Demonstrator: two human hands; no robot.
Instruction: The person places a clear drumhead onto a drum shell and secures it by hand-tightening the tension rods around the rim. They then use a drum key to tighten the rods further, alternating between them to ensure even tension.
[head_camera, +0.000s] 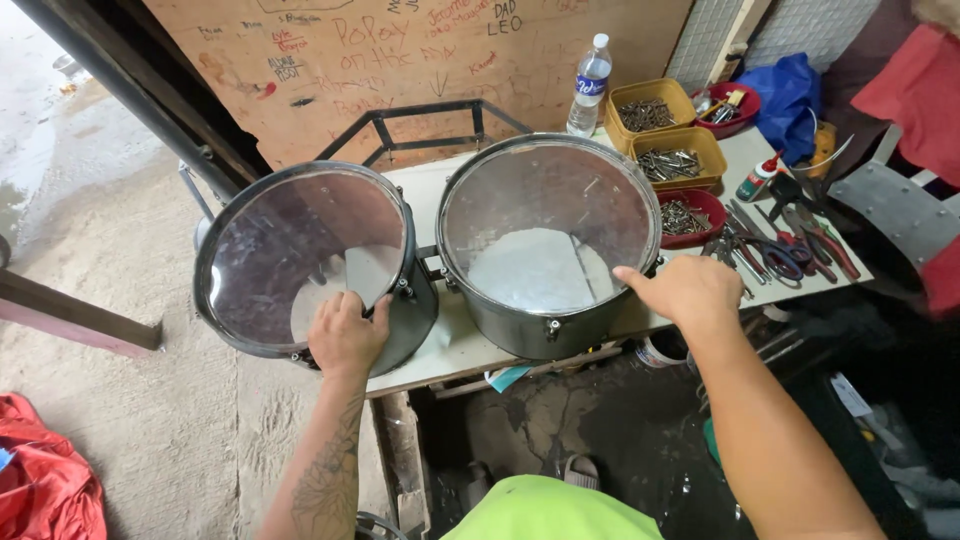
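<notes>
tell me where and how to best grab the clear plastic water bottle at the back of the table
Probably best around the straight middle of the clear plastic water bottle, below its blue cap. It stands upright near the scribbled board, with the yellow trays of screws close on its right and the right-hand grey drum in front, so come from above and its left side with a wrap-around grip.

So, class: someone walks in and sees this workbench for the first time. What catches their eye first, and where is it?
Two dark drums with clear heads fill the middle: the left drum hangs over the table edge, the right drum beside it. The left hand rests on the left drum's near rim, and the right hand points a finger at the right drum's rim. Right of them lie yellow trays of screws and a heap of pliers.
</notes>
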